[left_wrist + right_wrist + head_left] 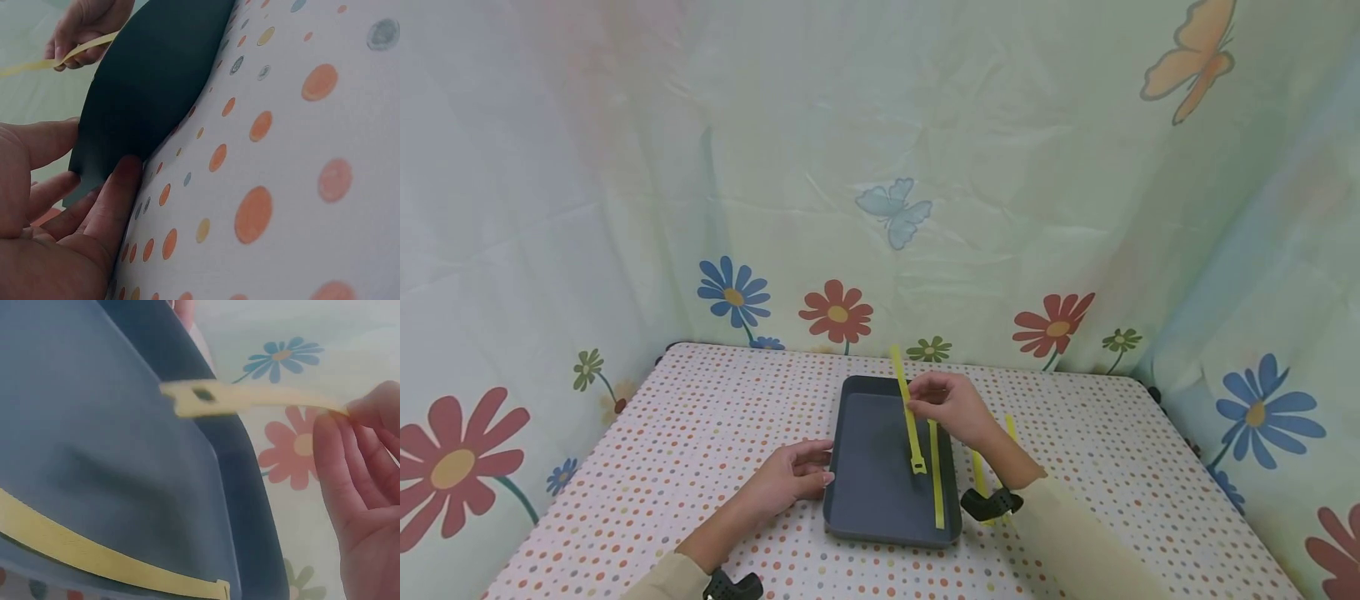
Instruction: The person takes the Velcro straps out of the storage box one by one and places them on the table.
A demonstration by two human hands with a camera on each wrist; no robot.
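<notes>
- Long, flat yellow strap with a slotted end: held in the air, slotted end above the dark grey, round-cornered rectangular tray.
- Step looks like laying it in; best lowered slotted end first, flat, parallel to the plain-looking yellow strip along the tray's right side, no overlap.
- Right hand: thumb and fingers pinched closed on the strap around mid-length, wrist over tray's right side.
- Left hand: fingers loosely bent, touching tray's left outer wall, gripping nothing; light pressure should steady it.
</notes>
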